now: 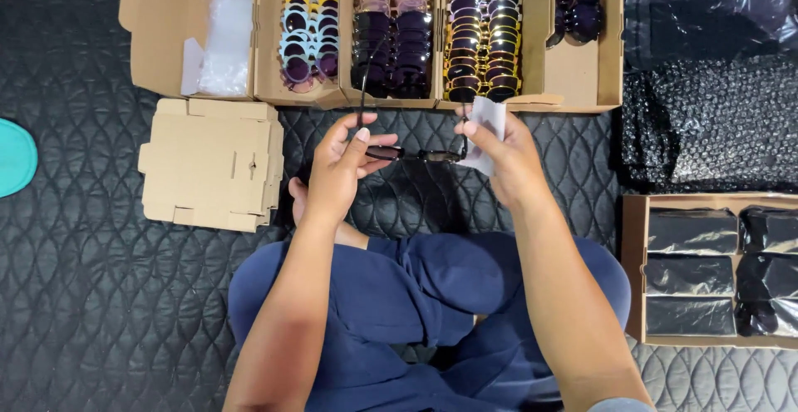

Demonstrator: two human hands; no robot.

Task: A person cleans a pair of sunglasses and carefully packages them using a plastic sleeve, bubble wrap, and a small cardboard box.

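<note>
A pair of black sunglasses (420, 155) hangs between my hands above my crossed legs. My left hand (337, 167) pinches the left end of the frame, with one temple arm sticking up past my fingers. My right hand (509, 156) grips the right end together with a small pale cloth (487, 126). Both hands hover just in front of a row of open cardboard boxes (532, 54) packed with sunglasses in several colours.
A stack of flat folded cardboard boxes (212, 162) lies at the left. Black bubble wrap (706, 121) lies at the right above a box of dark wrapped packs (690, 271). A box with clear plastic bags (224, 38) stands at the back left. A teal object (15, 156) pokes in at the left edge.
</note>
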